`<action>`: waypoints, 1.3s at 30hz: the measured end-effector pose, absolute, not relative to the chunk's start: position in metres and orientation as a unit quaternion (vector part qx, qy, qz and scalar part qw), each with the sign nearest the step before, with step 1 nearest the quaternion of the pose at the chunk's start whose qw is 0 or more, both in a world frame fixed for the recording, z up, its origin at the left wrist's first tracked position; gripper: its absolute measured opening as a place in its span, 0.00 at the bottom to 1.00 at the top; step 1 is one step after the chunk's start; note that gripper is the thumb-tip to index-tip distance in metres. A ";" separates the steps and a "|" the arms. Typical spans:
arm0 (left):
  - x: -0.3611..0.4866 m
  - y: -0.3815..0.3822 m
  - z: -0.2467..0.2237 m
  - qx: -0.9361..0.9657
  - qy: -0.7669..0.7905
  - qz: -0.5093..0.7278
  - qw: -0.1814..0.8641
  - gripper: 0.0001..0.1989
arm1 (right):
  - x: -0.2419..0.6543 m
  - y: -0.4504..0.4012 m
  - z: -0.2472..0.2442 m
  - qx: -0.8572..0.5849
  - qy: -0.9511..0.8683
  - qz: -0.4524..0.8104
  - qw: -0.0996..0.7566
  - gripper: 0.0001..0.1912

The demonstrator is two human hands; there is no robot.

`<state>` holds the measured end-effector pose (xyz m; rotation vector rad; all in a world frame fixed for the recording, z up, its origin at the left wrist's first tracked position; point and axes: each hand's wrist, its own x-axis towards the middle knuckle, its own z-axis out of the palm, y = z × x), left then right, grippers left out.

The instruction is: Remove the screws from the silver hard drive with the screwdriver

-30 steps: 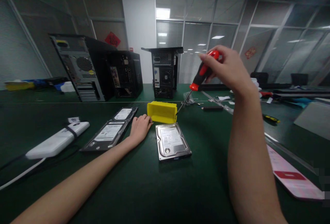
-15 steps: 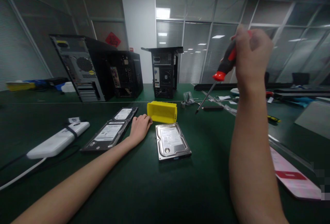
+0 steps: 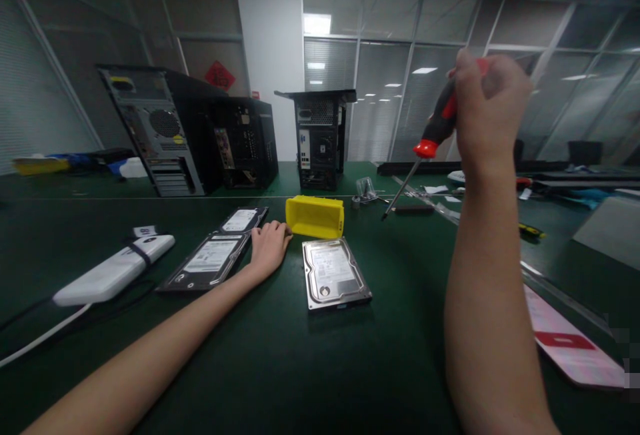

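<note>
My right hand is raised and wrapped round the red and black handle of a screwdriver. The metal shaft slants down to the left, its tip in the air above the table. My left hand rests on the green table with fingers bent and slightly apart, and no object shows in it. It lies between two dark hard drives with white labels and a yellow plastic bin. Just in front of the bin, a silver hard drive lies flat, touched by neither hand.
Computer cases stand at the back. On the left lies a white power strip with cables. A clear plastic piece, a yellow-black cutter and a pink-and-red flat box are to the right.
My left hand has shifted slightly left, away from the yellow bin. The screwdriver tip has moved very slightly right; my right hand keeps its hold.
</note>
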<state>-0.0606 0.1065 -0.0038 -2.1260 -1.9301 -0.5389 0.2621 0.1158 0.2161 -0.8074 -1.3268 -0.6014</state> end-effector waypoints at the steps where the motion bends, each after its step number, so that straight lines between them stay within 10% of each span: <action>1: -0.061 0.106 -0.004 -0.727 -0.653 -0.184 0.107 0.09 | 0.262 0.115 0.216 -0.362 -0.590 -0.263 0.672 0.36; 39: -0.054 0.075 0.003 -0.788 -0.549 -0.260 0.101 0.11 | 0.228 0.084 0.215 -0.349 -0.627 -0.147 0.681 0.14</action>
